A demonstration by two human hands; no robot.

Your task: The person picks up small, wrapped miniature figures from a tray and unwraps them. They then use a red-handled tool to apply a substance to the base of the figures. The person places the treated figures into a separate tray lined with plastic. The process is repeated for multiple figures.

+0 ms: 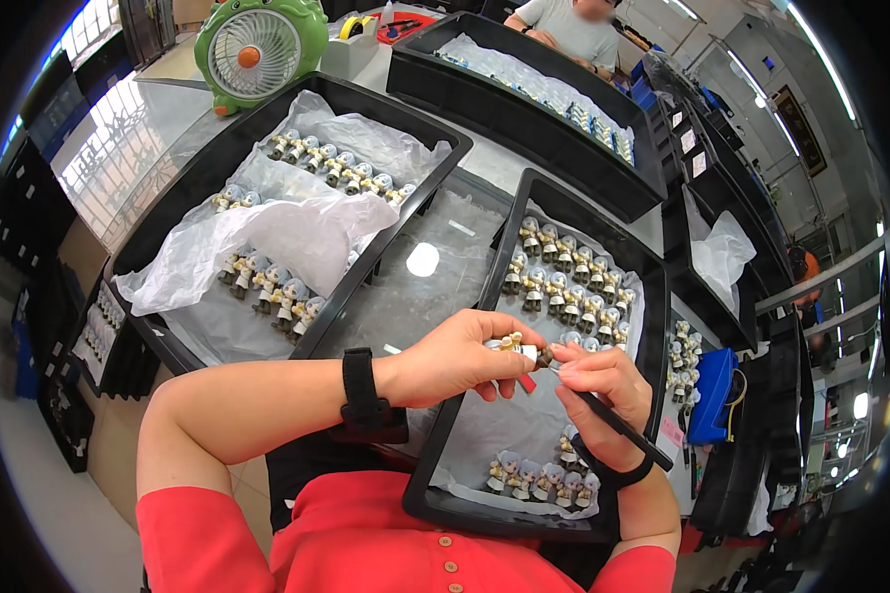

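Observation:
My left hand pinches a small figurine with white and yellow parts, lying sideways with its dark feet toward my right hand. In my right hand is a slim black-handled tool, gripped like a pen. Its thin tip meets the figurine's foot end; the kind of tip is too small to tell. A red strip shows just below my left fingers. Both hands are above a black tray lined with pale sheeting, where rows of similar pale-haired figurines lie at the far and near ends.
Left of it, another black tray holds figurines partly under crumpled white sheeting. A green fan stands behind. A third tray lies farther back, near a seated person. At right are a blue box and more figurines.

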